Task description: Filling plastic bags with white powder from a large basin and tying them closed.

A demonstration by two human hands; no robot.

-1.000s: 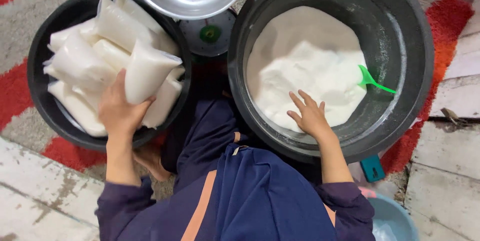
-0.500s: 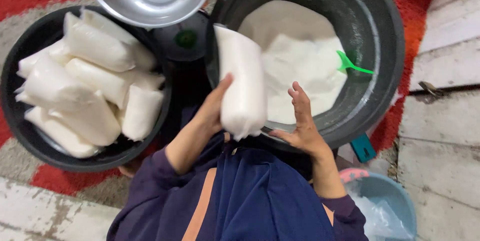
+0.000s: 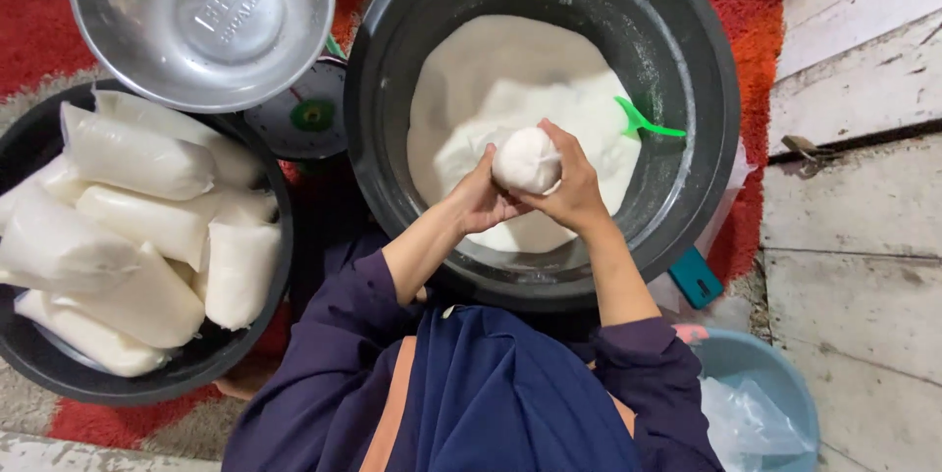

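Observation:
Both hands hold one white filled plastic bag (image 3: 526, 160) upright over the big black tub (image 3: 402, 178) of white powder (image 3: 491, 70). My left hand (image 3: 476, 199) grips its left side and my right hand (image 3: 571, 189) wraps around its right side. A green scoop (image 3: 640, 123) lies in the powder at the tub's right. A smaller black tub (image 3: 257, 335) at the left holds several more filled white bags (image 3: 128, 227).
An empty steel bowl (image 3: 203, 16) sits on a weighing scale (image 3: 302, 124) between the two tubs. A light blue bucket (image 3: 760, 374) with clear plastic stands at the lower right. Red and grey rug lies underneath, with a pale plank floor at the right.
My left hand lifted a bag out of the left tub and carried it right over the powder tub. My right hand left the powder and closed on the bag.

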